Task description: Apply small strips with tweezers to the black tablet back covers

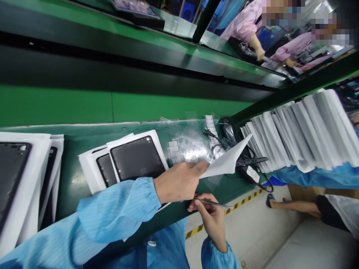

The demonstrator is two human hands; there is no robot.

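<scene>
My left hand [179, 182], in a blue sleeve, pinches a white sheet [228, 158] by its near edge and holds it above the green bench [73, 145]. Just below it, my right hand [211, 215] grips thin metal tweezers [214, 203] that point right. Under the left forearm lies a black tablet back cover [136, 158] on white paper, with a second cover [105, 170] partly beneath it. Clear sheets of small labels [187, 144] are spread just beyond the left hand.
More black covers on white paper [17, 179] lie at the far left. A long row of white sheets [303, 130] stands at right beside a black mouse and cables [230, 132]. Other people in pink work across the line [252, 22]. A neighbour's foot [283, 203] rests on the floor.
</scene>
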